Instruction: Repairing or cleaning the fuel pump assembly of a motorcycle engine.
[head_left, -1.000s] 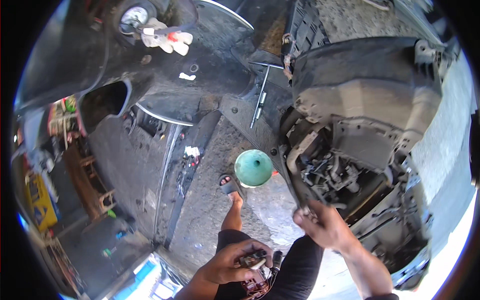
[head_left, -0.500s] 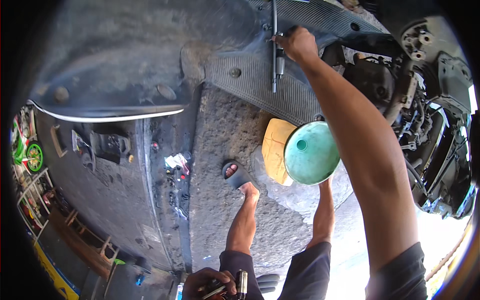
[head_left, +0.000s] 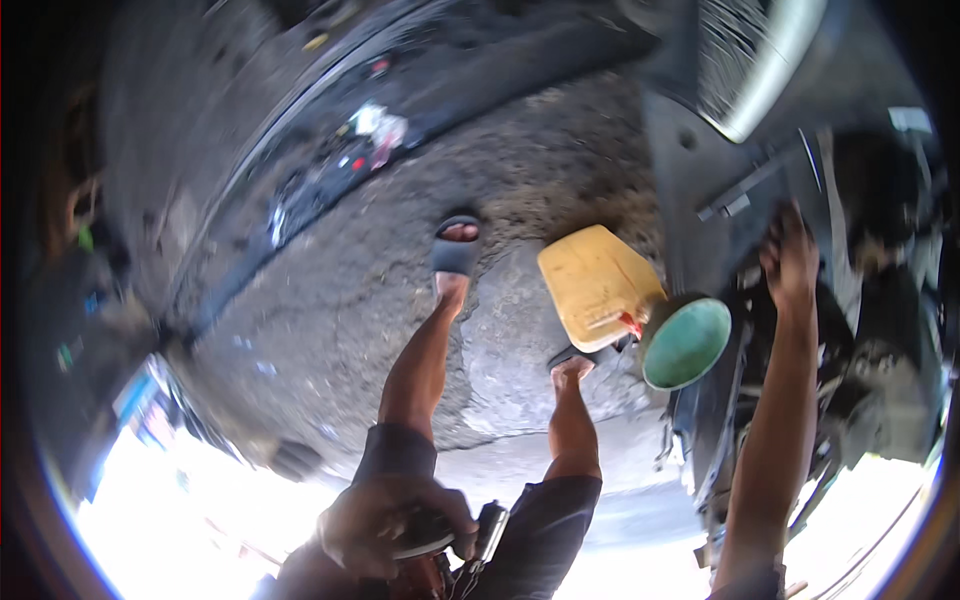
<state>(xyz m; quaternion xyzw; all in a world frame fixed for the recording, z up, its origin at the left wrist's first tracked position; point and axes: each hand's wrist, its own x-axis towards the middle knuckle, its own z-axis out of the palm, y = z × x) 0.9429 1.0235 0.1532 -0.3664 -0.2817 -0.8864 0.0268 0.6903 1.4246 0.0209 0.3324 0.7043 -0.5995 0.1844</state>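
My left hand is low in the picture, over my lap, its fingers closed round dark and shiny metal parts that blur makes hard to name. Out of it sticks a short chrome cylinder like a socket. At the right, my right hand is stretched out, fingers loosely apart and nothing visible in them. Just beyond its fingertips a metal bar lies on the dark panel, with a short socket-like cylinder beside it.
On the rough ground by my right foot stands a yellow plastic jerrycan. A green funnel sits beside it, next to dark vehicle parts. My sandalled left foot is on the ground. Small litter lies along a dark strip.
My view has swung to the right, so the jerrycan and panel appear turned. My right hand has come off the bar and socket, which now lie on the panel. The left hand keeps its hold.
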